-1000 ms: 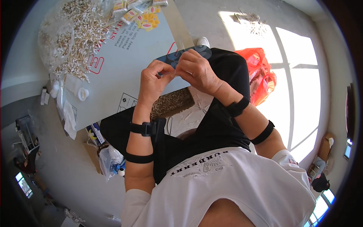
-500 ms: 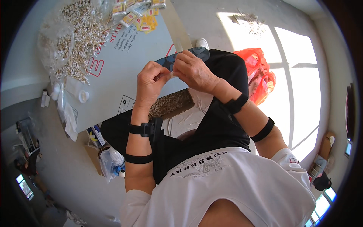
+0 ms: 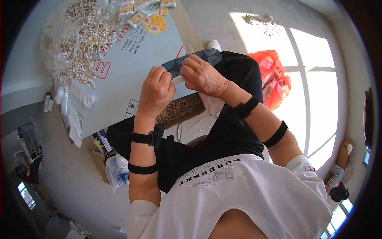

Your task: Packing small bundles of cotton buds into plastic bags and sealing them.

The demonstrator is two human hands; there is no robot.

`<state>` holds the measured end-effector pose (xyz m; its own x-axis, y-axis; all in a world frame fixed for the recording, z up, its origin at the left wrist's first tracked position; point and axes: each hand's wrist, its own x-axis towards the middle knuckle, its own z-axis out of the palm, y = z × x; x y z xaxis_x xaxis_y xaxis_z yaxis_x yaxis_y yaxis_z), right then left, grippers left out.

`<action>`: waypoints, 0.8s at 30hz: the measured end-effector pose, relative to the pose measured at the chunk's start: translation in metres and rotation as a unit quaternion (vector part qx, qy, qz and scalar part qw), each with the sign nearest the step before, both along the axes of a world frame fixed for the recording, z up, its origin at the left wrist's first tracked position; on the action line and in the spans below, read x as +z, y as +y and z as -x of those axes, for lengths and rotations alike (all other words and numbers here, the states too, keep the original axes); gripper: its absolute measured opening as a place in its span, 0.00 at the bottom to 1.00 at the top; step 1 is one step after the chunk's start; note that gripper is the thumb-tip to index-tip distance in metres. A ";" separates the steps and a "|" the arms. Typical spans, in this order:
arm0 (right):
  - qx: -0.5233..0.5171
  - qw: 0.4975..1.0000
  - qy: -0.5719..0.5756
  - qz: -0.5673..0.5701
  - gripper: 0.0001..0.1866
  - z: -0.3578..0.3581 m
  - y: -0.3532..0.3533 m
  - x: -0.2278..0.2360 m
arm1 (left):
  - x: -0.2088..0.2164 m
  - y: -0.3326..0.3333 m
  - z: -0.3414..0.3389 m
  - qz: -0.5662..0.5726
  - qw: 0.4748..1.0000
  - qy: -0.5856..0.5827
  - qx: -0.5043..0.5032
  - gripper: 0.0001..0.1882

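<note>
My left hand (image 3: 156, 89) and my right hand (image 3: 201, 76) are held close together over my lap, at the near edge of the table. Both have their fingers pinched. Between them shows a small pale, whitish piece (image 3: 177, 80); its kind is hard to make out, and the fingers cover most of it. Just beyond the hands lies a dark blue translucent strip (image 3: 173, 66) at the table's edge. Below them stands an open cardboard box (image 3: 183, 110) full of thin cotton swabs.
On the table (image 3: 119, 91), a heap of loose cotton swabs (image 3: 81, 40) spills from a clear bag at the far left. Several packs of swabs (image 3: 137, 18) and yellow packets (image 3: 156, 24) lie at the back. A red plastic bag (image 3: 274, 79) stands on the floor at right.
My left hand has turned, its knuckles now upward, and shifted slightly down. The gap between the hands is wider, and more of the pale piece shows. My right hand has barely moved.
</note>
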<state>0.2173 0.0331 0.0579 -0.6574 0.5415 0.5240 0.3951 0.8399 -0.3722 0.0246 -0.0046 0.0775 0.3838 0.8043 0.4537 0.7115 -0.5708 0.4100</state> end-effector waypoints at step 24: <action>0.009 0.999 0.037 0.012 0.10 0.002 0.001 0.002 | -0.016 -0.003 -0.012 0.116 0.973 -0.195 0.038 0.09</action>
<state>0.2149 0.0340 0.0601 -0.6278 0.5421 0.5586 0.3504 0.8376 -0.4191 0.0368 -0.0079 0.0613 0.1551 0.9220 0.3548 0.5129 -0.3821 0.7687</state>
